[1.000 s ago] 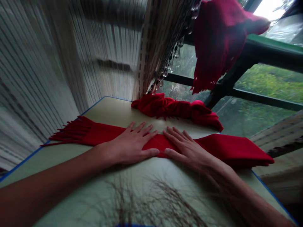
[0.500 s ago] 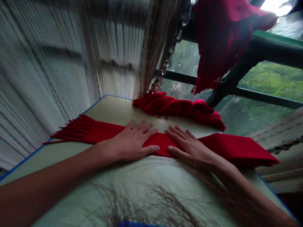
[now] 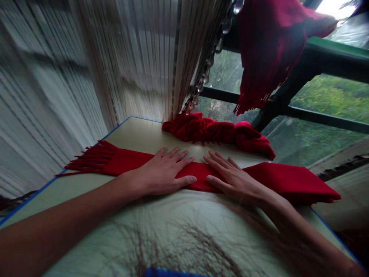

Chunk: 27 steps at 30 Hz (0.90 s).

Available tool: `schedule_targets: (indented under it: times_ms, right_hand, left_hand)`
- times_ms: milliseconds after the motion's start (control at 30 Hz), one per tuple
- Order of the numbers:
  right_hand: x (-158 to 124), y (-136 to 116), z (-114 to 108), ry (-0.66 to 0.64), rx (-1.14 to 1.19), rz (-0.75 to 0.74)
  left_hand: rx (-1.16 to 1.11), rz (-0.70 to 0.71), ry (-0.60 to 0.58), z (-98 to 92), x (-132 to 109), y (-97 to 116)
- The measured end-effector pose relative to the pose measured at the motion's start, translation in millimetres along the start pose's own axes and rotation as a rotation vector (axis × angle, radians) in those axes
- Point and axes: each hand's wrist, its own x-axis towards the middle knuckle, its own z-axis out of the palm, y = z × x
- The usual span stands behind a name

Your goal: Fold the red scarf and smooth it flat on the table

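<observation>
A red scarf [image 3: 129,161] lies stretched across the table in a long folded strip, its fringe spread at the left end. My left hand [image 3: 161,173] rests palm down on its middle, fingers spread. Just to the right, my right hand [image 3: 230,175] also lies flat on the cloth with its fingers apart. The two thumbs point toward each other with a strip of red between them. Past my right hand the scarf's folded end [image 3: 291,181] reaches over the table's right edge.
A second red scarf [image 3: 213,130] lies bunched at the table's far side. Another fringed red scarf [image 3: 268,50] hangs before the green-framed window [image 3: 328,115]. String curtains [image 3: 138,57] hang at the left. The pale table [image 3: 144,130] has a blue edge. Hair strands cross the view's bottom.
Both hands stay flat on the scarf, almost unmoved, appearing a few pixels further right. The string curtains at the left have swayed.
</observation>
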Motion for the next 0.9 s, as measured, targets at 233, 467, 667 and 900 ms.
schedule_targets:
  times_ms: [233,467,667,900]
  right_hand:
    - [12.2,-21.7,4.4,0.005,-0.024,-0.049]
    - [-0.1,1.7,-1.3,-0.044,-0.023,0.023]
    - [12.0,-9.9,6.7,0.025,-0.021,-0.050]
    - [2.2,-1.4,1.1,-0.032,-0.016,0.026]
  left_hand:
    - [0.016,0.033,0.023,4.4,3.3,2.5]
    - [0.010,0.001,-0.032,-5.3,0.1,-8.3]
    - [0.019,0.009,0.006,-2.2,5.0,0.3]
    - [0.042,0.008,-0.032,-5.4,0.2,-5.5]
